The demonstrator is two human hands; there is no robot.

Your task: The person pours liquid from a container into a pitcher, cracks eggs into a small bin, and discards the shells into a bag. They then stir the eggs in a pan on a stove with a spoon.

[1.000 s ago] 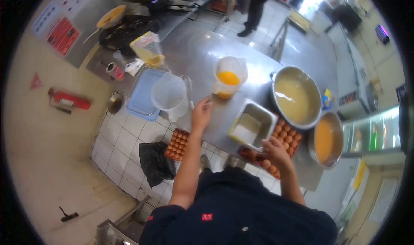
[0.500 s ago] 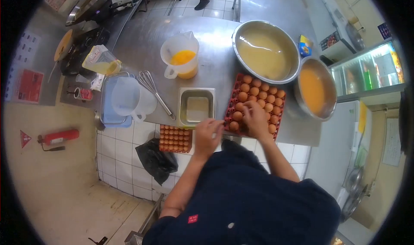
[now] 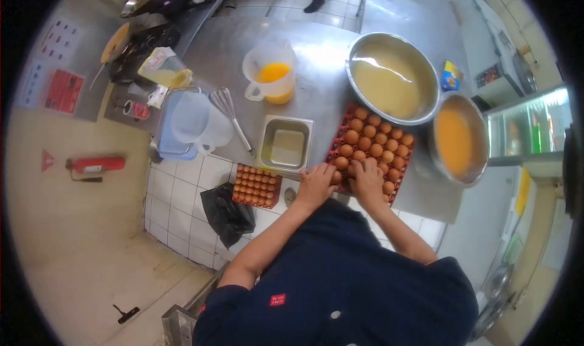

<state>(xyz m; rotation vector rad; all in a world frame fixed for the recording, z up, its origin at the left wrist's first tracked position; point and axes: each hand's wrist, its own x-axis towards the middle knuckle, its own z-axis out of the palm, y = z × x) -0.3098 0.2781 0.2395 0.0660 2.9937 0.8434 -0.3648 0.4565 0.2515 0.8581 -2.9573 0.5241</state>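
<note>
Taking the egg tray [image 3: 372,146] as landmark, our left hand [image 3: 316,186] and right hand [image 3: 367,185] touch eggs at its near edge, fingers curled; we cannot tell whether either pinches one

The short-sleeved shirt [image 3: 365,285] looks navy, with a red square label [image 3: 278,300].

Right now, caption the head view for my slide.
Both hands at a tray of brown eggs, beside a steel pan and a whisk.
</note>
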